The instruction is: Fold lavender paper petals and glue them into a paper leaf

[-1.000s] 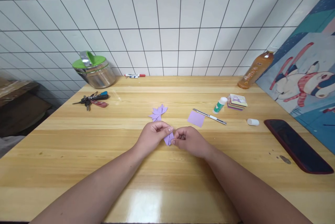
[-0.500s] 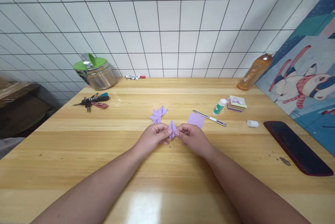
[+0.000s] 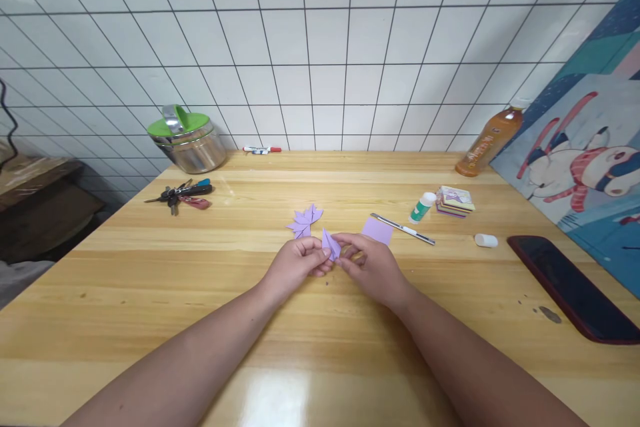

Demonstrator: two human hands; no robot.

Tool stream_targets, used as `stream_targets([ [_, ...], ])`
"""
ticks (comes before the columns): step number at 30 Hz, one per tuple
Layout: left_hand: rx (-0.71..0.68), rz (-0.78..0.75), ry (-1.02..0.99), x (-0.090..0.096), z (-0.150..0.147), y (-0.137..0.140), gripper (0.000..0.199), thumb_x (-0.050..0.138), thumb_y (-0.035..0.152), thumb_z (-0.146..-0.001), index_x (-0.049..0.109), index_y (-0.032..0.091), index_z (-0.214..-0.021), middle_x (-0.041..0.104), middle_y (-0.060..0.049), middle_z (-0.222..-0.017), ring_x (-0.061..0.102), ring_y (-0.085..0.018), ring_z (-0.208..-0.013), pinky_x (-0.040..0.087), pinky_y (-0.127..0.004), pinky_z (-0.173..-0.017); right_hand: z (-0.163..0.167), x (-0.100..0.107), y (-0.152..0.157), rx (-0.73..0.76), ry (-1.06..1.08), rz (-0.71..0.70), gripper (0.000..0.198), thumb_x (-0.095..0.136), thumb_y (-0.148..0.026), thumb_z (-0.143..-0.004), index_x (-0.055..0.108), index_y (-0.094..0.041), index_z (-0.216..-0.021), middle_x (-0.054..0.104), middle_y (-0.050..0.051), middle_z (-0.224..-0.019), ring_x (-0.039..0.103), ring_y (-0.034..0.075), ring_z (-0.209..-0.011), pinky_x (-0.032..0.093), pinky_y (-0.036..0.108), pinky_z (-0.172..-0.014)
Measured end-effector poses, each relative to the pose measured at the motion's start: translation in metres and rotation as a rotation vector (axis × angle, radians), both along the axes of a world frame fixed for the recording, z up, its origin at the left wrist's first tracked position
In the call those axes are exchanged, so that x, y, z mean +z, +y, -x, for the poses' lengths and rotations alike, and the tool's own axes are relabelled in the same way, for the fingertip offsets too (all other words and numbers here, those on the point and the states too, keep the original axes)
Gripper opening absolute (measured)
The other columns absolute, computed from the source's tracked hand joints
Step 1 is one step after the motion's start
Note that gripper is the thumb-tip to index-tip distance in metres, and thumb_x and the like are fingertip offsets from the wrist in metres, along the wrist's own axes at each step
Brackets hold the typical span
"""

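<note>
Between both hands is a small piece of folded purple paper (image 3: 330, 244), pointed at the top and creased down its middle. My left hand (image 3: 299, 259) pinches its lower left side, thumb in front and fingers behind. At the paper's right edge, my right hand (image 3: 369, 262) has thumb and forefinger closed on it, the forefinger higher up. Just behind the left hand lies a joined purple paper piece (image 3: 305, 220) with several points, partly covered by that hand. A flat purple paper square (image 3: 379, 231) lies behind the right hand, a slim craft knife (image 3: 403, 228) touching its upper edge.
A glue stick (image 3: 423, 208) stands beside a stack of paper (image 3: 455, 201); a white cap (image 3: 486, 240) and a dark phone (image 3: 575, 290) lie farther right. Keys (image 3: 183, 196), a green-lidded pot (image 3: 189, 144), a marker (image 3: 261, 150) and a tilted drink bottle (image 3: 490, 140) are farther back.
The folded paper has turned, its point now leaning left and a slanted face showing. My right forefinger has moved up along its edge. The whole view has shifted slightly.
</note>
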State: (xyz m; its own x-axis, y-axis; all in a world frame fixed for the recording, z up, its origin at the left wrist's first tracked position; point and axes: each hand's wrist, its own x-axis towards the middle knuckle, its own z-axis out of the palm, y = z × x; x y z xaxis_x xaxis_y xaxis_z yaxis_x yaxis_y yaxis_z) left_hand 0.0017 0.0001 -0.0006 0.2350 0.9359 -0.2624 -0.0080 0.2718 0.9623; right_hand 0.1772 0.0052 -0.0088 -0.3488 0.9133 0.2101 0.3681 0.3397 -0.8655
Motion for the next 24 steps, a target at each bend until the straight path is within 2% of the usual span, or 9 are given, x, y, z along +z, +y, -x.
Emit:
stream_targets([
  [10, -0.049, -0.168, 0.113, -0.008, -0.002, 0.0, 0.025, 0.068, 0.036, -0.07, 0.064, 0.014, -0.081, 0.066, -0.004, -0.075, 0.06, -0.014, -0.067, 0.046, -0.025, -0.063, 0.003, -0.002, 0.002, -0.067, 0.051, 0.038, 0.025, 0.057, -0.02, -0.076, 0.066, -0.022, -0.098, 0.068, 0.003, -0.09, 0.062, 0.012, -0.074, 0.051, 0.025, -0.066],
  [12, -0.045, -0.202, 0.149, -0.008, -0.002, 0.0, 0.023, 0.068, 0.036, -0.07, 0.063, 0.014, -0.078, 0.066, -0.003, -0.073, 0.06, -0.014, -0.066, 0.045, -0.025, -0.062, 0.004, -0.001, 0.002, -0.067, 0.11, 0.142, 0.023, 0.059, -0.022, -0.074, 0.066, -0.021, -0.096, 0.067, 0.003, -0.086, 0.061, 0.013, -0.073, 0.051, 0.025, -0.064],
  [16, -0.032, -0.282, 0.228, -0.01, -0.002, 0.0, 0.021, 0.065, 0.035, -0.072, 0.059, 0.015, -0.068, 0.062, 0.0, -0.066, 0.056, -0.012, -0.061, 0.041, -0.022, -0.057, 0.004, 0.002, 0.004, -0.059, 0.239, 0.486, 0.021, 0.066, -0.03, -0.068, 0.064, -0.017, -0.084, 0.064, 0.002, -0.075, 0.058, 0.013, -0.065, 0.05, 0.023, -0.052],
  [20, -0.009, -0.339, 0.312, -0.013, -0.002, -0.001, 0.023, 0.063, 0.034, -0.073, 0.053, 0.016, -0.063, 0.055, 0.003, -0.059, 0.05, -0.01, -0.054, 0.035, -0.02, -0.05, 0.003, 0.007, 0.003, -0.083, 0.284, 0.553, 0.023, 0.071, -0.033, -0.061, 0.061, -0.016, -0.072, 0.058, -0.001, -0.064, 0.052, 0.01, -0.057, 0.049, 0.023, -0.051],
  [24, -0.034, -0.354, 0.288, -0.009, -0.003, -0.002, 0.022, 0.062, 0.034, -0.074, 0.054, 0.015, -0.065, 0.055, 0.002, -0.061, 0.05, -0.01, -0.057, 0.037, -0.021, -0.053, 0.003, 0.011, 0.001, -0.085, 0.307, 0.572, 0.025, 0.073, -0.035, -0.058, 0.061, -0.015, -0.067, 0.057, -0.002, -0.062, 0.05, 0.009, -0.057, 0.049, 0.022, -0.052],
])
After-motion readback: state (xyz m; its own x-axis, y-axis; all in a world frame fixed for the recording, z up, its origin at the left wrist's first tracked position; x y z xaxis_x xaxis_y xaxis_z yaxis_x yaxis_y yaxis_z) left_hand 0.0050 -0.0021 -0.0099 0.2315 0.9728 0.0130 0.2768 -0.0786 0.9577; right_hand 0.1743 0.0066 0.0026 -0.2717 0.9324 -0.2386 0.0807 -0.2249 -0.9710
